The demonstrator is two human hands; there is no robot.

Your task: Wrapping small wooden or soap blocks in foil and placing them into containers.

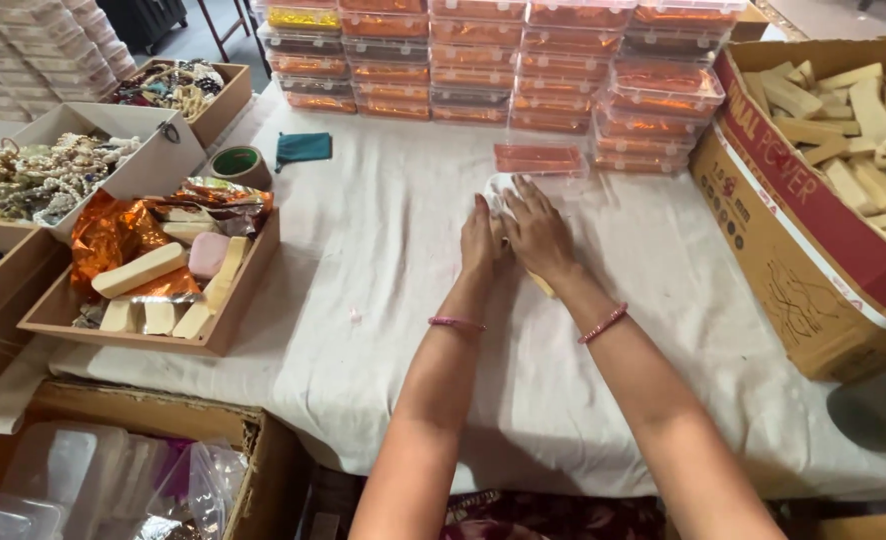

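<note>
- Risk: your left hand (480,243) and right hand (537,233) cover most of the pale wooden block (541,284), so you likely cannot see how it sits in the thin clear wrap (497,190). A crooked fold could go unnoticed.
- Risk: the white cloth (383,250) over the table is loose and creased. Hard pressing may drag it and shift the small clear box (539,159) with orange lining just beyond your fingertips.
- Risk: the stacked orange-lined boxes (563,70) stand near behind that box. A forward push could knock the lower ones.
- Left hand: flat, palm down, fingers straight and close together, pressing the wrap against the cloth.
- Right hand: fingers slightly spread, laid over the wrap and block, touching your left hand along the thumb side. Cannot tell whether anything is pinched underneath.
- Block: under your right palm at table centre; only one end shows by the wrist.
- Nearby: wooden tray (225,330) of blocks and orange foil to the left, cardboard carton (763,230) of wooden blocks to the right, both well apart from your hands.
</note>
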